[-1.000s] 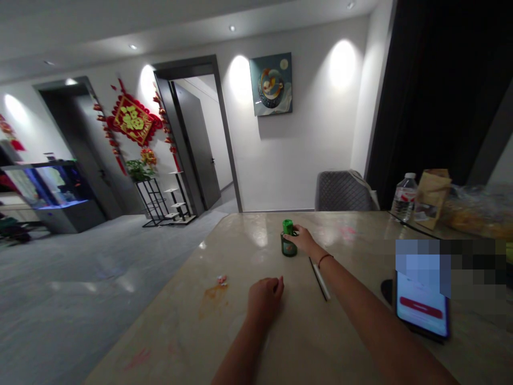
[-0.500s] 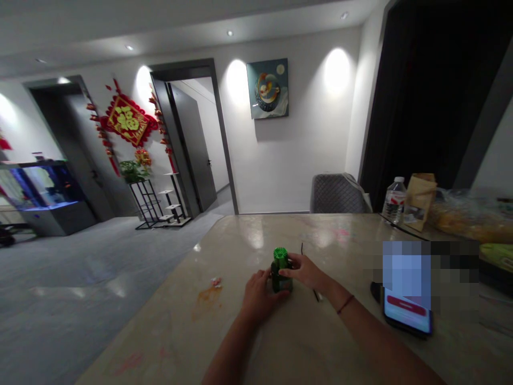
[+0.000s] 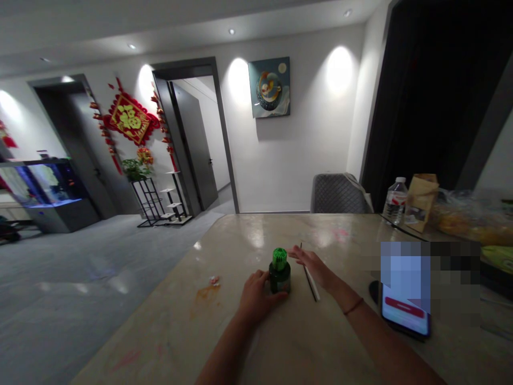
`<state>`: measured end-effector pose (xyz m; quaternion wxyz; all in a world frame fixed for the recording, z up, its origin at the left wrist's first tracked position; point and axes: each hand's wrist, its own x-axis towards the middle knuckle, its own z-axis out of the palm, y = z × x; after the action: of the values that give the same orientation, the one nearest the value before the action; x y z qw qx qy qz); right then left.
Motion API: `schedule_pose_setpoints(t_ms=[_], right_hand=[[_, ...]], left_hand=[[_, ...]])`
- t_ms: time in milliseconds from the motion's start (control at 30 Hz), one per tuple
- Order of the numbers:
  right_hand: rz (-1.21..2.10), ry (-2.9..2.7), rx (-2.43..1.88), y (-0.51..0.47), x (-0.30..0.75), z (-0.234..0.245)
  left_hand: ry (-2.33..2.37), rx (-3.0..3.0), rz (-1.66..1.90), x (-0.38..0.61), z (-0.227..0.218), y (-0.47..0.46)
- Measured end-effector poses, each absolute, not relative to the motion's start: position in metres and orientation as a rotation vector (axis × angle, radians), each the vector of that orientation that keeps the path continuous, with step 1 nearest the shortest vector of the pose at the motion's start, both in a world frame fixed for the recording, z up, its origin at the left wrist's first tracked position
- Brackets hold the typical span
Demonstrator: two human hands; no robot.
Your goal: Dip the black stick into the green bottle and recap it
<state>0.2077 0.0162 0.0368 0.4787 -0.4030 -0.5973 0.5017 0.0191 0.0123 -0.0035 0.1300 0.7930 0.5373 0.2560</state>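
A small dark green glass bottle (image 3: 279, 278) with a bright green ribbed cap stands upright on the marble table (image 3: 168, 315). My left hand (image 3: 255, 297) wraps its near side, with the fingers around the lower body. My right hand (image 3: 311, 266) is open, palm down, just right of the bottle and not touching it. Its fingers reach over the upper end of a thin black-and-white stick (image 3: 310, 280), possibly a pen, which lies on the table. My wrist carries a thin red cord.
A smartphone (image 3: 404, 315), partly blurred out, lies at the right. Farther back stand a water bottle (image 3: 395, 202), a paper bag (image 3: 420, 203) and a plastic bag of food (image 3: 468, 216). An orange stain (image 3: 206, 294) marks the table. The table's left edge drops to a grey floor.
My right hand has come off the bottle and moved right, over the stick. My left hand stays on the bottle, which remains upright in about the same place.
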Motion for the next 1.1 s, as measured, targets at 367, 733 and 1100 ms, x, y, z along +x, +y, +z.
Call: schedule_pose_setpoints(t_ms=[367, 733, 1100], right_hand=[[1.389, -1.352, -0.869, 0.008, 0.202, 0.047], [1.171, -1.585, -0.843, 0.018, 0.195, 0.039], [1.191, -1.605, -1.068, 0.014, 0.227, 0.057]], left_hand=[[1.539, 2.341, 0.768, 0.019, -0.006, 0.013], [1.564, 2.345, 0.732, 0.02, -0.003, 0.011], [1.572, 2.334, 0.721, 0.019, -0.005, 0.016]])
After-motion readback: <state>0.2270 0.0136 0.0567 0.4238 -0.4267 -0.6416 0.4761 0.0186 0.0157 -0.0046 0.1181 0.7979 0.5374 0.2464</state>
